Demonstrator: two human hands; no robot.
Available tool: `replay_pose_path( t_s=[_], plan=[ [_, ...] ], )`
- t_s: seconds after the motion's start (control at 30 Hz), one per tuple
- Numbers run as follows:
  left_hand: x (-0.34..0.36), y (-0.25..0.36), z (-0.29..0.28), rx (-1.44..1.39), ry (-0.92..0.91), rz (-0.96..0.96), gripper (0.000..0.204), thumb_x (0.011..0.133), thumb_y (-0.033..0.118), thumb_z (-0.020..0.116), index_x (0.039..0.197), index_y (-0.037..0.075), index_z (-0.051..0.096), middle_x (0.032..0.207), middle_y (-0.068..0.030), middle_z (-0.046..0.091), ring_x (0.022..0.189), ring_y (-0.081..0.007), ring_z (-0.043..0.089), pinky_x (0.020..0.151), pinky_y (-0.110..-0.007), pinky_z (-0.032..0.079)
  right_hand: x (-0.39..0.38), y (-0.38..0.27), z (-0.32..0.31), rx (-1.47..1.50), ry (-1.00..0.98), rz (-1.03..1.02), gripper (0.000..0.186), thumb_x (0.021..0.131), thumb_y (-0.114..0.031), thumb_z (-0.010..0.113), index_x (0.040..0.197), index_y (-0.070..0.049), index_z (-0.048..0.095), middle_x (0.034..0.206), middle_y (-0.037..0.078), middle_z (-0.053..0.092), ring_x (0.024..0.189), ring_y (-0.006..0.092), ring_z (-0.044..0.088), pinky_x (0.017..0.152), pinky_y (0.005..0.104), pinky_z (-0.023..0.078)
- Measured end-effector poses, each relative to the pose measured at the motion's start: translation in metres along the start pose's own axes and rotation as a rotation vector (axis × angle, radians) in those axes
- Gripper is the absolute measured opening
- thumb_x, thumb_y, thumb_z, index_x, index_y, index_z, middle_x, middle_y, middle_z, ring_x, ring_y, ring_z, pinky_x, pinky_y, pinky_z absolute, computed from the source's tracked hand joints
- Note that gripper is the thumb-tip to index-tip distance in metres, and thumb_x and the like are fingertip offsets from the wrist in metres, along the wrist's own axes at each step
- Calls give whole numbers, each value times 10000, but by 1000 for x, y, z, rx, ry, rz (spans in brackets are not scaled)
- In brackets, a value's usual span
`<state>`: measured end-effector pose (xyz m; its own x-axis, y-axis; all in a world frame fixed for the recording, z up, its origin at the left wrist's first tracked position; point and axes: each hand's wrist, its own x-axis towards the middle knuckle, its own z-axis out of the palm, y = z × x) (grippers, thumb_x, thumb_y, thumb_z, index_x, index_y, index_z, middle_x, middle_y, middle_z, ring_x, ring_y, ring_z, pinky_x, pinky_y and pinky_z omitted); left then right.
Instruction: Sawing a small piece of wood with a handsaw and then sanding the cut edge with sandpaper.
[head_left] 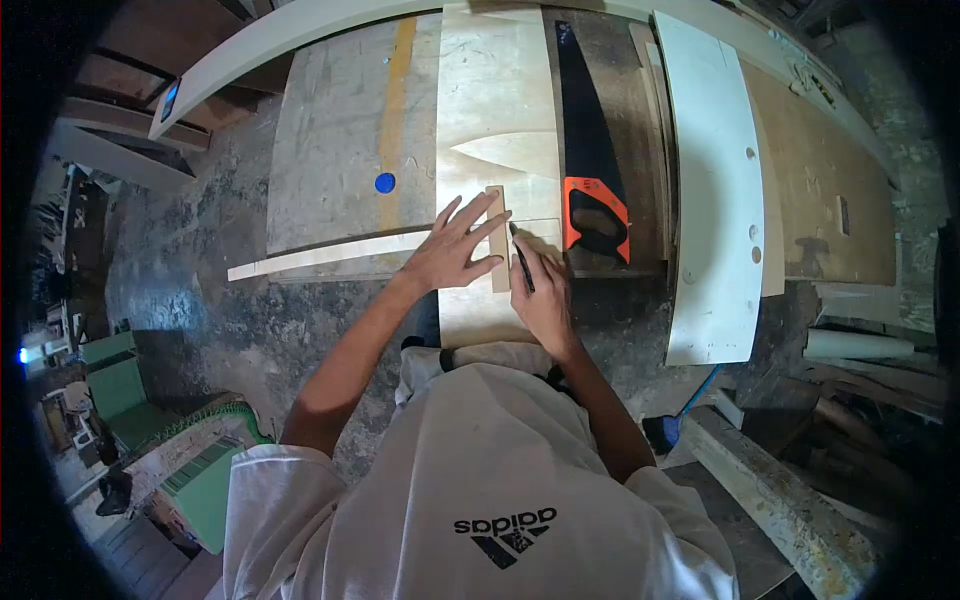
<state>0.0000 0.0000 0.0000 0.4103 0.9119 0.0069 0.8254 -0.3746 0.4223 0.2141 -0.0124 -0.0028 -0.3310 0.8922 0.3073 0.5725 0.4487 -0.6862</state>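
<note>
A long pale wooden board (pixel 495 90) runs away from me across the worktable. My left hand (pixel 452 245) lies on it with the fingers spread, pressing down a short wooden strip (pixel 498 262) set lengthwise along the board. Just right of that strip, my right hand (pixel 543 303) is closed around a slim black pen (pixel 522 262), whose tip is near the strip's right edge. A thin line crosses the board close to the pen's tip. From beneath my left hand a long narrow wooden lath (pixel 320 257) reaches out to the left.
Right of the board lies a handsaw (pixel 590 130) with an orange and black handle. Farther right is a white panel (pixel 712 200) with small holes. A blue disc (pixel 385 183) rests on the worktable (pixel 330 130). Green boxes (pixel 125 375) stand at lower left, a rough beam (pixel 780 500) at lower right.
</note>
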Motion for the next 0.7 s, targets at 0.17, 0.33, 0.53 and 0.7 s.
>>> replay_pose_path(
  t_s=[0.17,0.33,0.53,0.7],
  plan=[
    [0,0,-1,-67,31,32,705,979,450,628,1587,207,368,1670,-171,240,1552,-311,230,1266,-531,163,3,-4,-4,50,-15,-4,346,943,-81,649,1281,-6,649,1092,238,720,985,399,693,895,454,520],
    [-1,-2,-2,-87,39,42,701,976,439,637,1579,194,378,1663,-180,251,1548,-327,234,1263,-536,173,3,-5,-1,50,4,-21,335,943,-83,652,1269,-10,659,1060,234,721,957,395,690,875,453,518],
    [0,-2,0,-89,54,51,693,967,434,653,1559,175,403,1654,-188,262,1543,-344,243,1257,-544,194,3,-4,1,37,7,-25,334,943,-88,657,1269,-17,665,1044,227,722,943,395,688,860,457,520],
    [-1,-2,0,-78,60,44,702,959,448,663,1553,171,413,1654,-185,264,1540,-340,252,1253,-545,206,3,-3,3,8,4,-35,341,943,-93,660,1276,-21,662,1064,230,722,959,400,690,867,455,524]
  ],
)
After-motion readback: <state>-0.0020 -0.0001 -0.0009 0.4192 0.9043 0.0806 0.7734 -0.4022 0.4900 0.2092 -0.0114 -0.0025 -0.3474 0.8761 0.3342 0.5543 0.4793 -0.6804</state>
